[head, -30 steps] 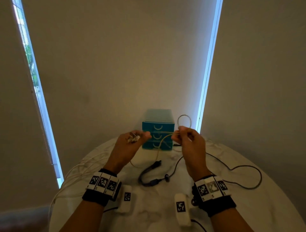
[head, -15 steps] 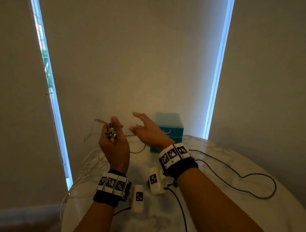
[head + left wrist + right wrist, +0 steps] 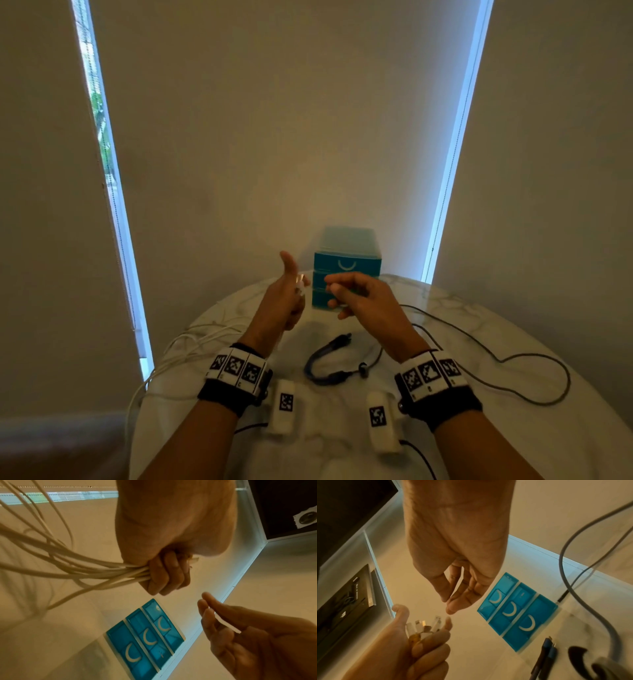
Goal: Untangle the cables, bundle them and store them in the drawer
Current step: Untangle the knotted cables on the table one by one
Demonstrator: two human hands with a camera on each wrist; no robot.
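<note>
We clamp our left hand (image 3: pixel 281 301) round the white cables (image 3: pixel 96 572), their plugs (image 3: pixel 426 626) gathered at the thumb so the strands hang off the table (image 3: pixel 479 445) as one bunch, ready for coiling. Our right hand (image 3: pixel 368 301) hovers just beside it, fingers loosely curled, holding nothing that we can make out. A second ago it pinched a cable loop; now it has let go. The dark cable (image 3: pixel 534 397) lies on the table. The drawers (image 3: pixel 346 265) behind are closed.
</note>
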